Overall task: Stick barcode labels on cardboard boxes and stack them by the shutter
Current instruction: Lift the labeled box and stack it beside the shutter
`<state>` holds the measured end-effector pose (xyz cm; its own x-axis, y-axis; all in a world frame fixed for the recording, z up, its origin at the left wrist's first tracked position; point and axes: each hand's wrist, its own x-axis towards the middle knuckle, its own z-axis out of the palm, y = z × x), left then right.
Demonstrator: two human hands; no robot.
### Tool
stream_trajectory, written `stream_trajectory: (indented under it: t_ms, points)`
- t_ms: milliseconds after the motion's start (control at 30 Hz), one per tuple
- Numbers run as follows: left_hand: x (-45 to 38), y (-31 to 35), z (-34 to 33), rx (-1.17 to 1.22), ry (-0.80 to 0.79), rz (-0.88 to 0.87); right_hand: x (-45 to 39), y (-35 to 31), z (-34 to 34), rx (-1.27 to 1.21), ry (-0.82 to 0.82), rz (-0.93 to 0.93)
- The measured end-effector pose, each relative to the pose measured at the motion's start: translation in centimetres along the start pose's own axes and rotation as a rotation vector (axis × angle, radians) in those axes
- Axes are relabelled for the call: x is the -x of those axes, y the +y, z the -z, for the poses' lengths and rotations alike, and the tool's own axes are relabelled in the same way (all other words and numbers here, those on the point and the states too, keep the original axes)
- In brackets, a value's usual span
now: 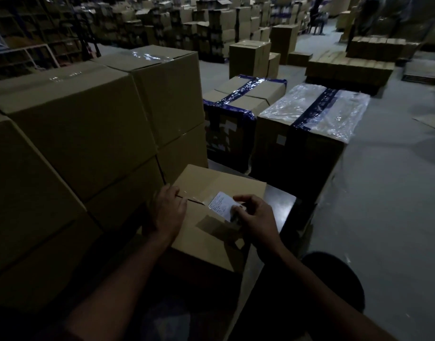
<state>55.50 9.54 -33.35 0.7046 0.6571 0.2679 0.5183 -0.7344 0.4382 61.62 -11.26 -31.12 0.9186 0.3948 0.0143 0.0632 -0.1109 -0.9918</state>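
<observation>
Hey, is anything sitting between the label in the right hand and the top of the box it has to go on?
Nothing visible. The right hand pinches the label just over the cardboard box, whose top is bare there. The left hand rests further left, by the seam.

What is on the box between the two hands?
In the head view, between the left hand and right hand lies the brown cardboard box's taped centre seam and the white barcode label.
</observation>
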Motion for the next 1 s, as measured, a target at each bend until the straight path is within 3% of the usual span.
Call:
stream_trajectory:
  t_ms: [133,233,567,700,833,1000]
  points:
    - [-0.2,0.2,-0.1,-0.089,0.127,-0.099,1.9,0.4,2.6,-0.063,0.059,-0.048]
    - [1.1,2.1,0.0,-0.015,0.16,-0.133,2.8,1.4,5.0,-0.055,0.128,-0.116]
    - [12.7,17.0,-5.3,0.463,-0.065,-0.47,5.2,6.8,13.7,-0.17,0.35,-0.409]
    - [16.5,20.2,-11.0,0.447,-0.329,-0.5,5.8,9.7,17.9,-0.192,0.433,-0.54]
    - [18.4,21.4,-17.0,0.313,-0.686,-0.36,6.0,14.6,21.9,-0.173,0.487,-0.75]
    - [19.5,23.4,-22.0,0.174,-0.879,-0.259,6.2,20.0,25.9,-0.19,0.471,-0.927]
